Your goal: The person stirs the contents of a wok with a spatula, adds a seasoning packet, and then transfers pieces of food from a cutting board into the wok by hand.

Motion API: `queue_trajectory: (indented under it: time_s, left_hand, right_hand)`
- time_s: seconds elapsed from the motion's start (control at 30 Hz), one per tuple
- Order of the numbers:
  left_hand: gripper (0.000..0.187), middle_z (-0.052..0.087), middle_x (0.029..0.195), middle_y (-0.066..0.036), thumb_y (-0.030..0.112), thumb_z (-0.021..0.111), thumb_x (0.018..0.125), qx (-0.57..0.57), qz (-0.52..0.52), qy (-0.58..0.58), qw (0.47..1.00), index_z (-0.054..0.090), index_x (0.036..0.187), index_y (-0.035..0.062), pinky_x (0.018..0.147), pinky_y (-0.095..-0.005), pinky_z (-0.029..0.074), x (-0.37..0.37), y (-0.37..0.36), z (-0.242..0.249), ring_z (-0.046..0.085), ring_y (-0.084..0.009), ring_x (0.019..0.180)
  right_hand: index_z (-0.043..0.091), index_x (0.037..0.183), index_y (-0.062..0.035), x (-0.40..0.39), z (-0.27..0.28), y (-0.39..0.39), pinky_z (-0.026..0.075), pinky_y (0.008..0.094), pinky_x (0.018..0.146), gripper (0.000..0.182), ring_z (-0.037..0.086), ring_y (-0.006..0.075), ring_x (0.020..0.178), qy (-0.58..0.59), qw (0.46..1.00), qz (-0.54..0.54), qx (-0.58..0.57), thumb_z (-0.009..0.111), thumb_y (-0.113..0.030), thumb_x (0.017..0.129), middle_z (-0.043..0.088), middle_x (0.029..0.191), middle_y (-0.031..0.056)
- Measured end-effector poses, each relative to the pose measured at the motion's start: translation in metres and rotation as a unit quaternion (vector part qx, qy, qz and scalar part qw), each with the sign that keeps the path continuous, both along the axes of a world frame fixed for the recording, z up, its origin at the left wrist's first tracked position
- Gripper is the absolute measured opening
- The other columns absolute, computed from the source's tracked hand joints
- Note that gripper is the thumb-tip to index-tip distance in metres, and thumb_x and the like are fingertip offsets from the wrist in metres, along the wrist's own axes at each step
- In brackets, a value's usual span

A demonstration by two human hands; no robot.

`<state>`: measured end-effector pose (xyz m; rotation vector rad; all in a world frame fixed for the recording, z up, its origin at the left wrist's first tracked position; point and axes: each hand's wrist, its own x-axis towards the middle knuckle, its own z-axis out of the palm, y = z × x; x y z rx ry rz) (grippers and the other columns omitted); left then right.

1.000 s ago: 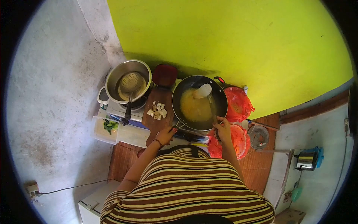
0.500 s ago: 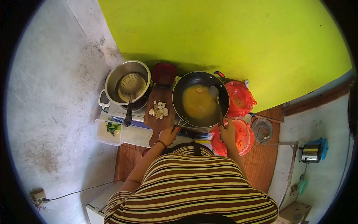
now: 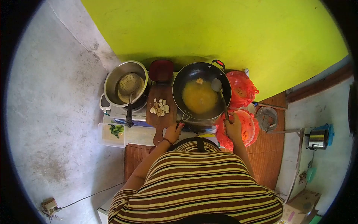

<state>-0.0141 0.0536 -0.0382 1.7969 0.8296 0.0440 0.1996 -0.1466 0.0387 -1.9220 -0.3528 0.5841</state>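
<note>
A black wok (image 3: 181, 98) sits on the stove with yellowish liquid (image 3: 200, 98) and a small pale lump in it. My left hand (image 3: 173, 132) is closed round the wok's near handle. The spatula (image 3: 223, 100) is held by its handle in my right hand (image 3: 234, 128), its head in the wok at the upper right of the liquid. Left of the wok, a wooden cutting board (image 3: 161, 125) carries several pale chopped pieces (image 3: 160, 107), close to my left hand.
A steel pot (image 3: 112, 80) with a skimmer (image 3: 129, 84) stands at the left, above a plastic container (image 3: 108, 139) holding greens. A dark red bowl (image 3: 161, 71) is behind the board. Red plastic-covered containers (image 3: 240, 89) stand at the right. A green wall (image 3: 223, 33) rises behind.
The view has shifted slightly. The spatula head has moved off the liquid toward the wok's upper right side, and the pale lump shows more clearly. Both hands keep their grips.
</note>
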Motion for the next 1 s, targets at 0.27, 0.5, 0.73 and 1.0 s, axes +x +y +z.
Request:
queue_trajectory:
  time_s: [0.27,0.5,0.73,1.0]
  left_hand:
    - [0.050,0.054,0.055,-0.008,0.047,0.046,0.092,0.012,-0.002,-0.002,1.000,0.052,0.075,0.0008,0.046,-0.0323,0.044,-0.002,0.000,-0.001,0.055,-0.0192,0.045]
    - [0.045,0.054,0.056,-0.007,0.044,0.048,0.092,-0.030,0.004,0.011,0.999,0.052,0.079,0.0007,0.043,-0.0311,0.043,-0.001,0.000,-0.001,0.053,-0.0172,0.043]
    - [0.043,0.056,0.058,-0.006,0.042,0.049,0.092,-0.070,0.018,0.018,0.997,0.054,0.084,-0.0001,0.042,-0.0289,0.043,0.006,0.004,0.016,0.053,-0.0149,0.042]
    - [0.043,0.056,0.058,-0.006,0.043,0.049,0.092,-0.068,0.014,0.035,0.997,0.055,0.083,0.0006,0.041,-0.0285,0.043,0.006,0.002,0.024,0.054,-0.0149,0.042]
  right_hand:
    - [0.048,0.116,-0.0014,-0.006,0.017,-0.003,0.037,0.0299,0.035,0.036,0.050,0.0151,0.039,0.030,0.999,-0.006,-0.017,0.055,-0.003,0.081,0.055,0.060,0.0081]
    - [0.045,0.116,-0.0031,-0.008,0.015,-0.007,0.035,0.0275,0.032,0.033,0.048,0.0152,0.036,0.168,0.985,-0.020,0.016,0.052,-0.004,0.084,0.054,0.060,0.0085]
    - [0.046,0.113,-0.0024,-0.014,0.005,-0.003,0.034,0.0228,0.031,0.028,0.045,0.0123,0.037,0.358,0.926,-0.047,0.108,0.051,-0.006,0.086,0.054,0.062,0.0086]
    - [0.047,0.112,-0.0013,-0.004,0.013,0.005,0.035,0.0208,0.031,0.026,0.045,0.0109,0.037,0.382,0.911,-0.033,0.154,0.052,-0.006,0.086,0.054,0.063,0.0081]
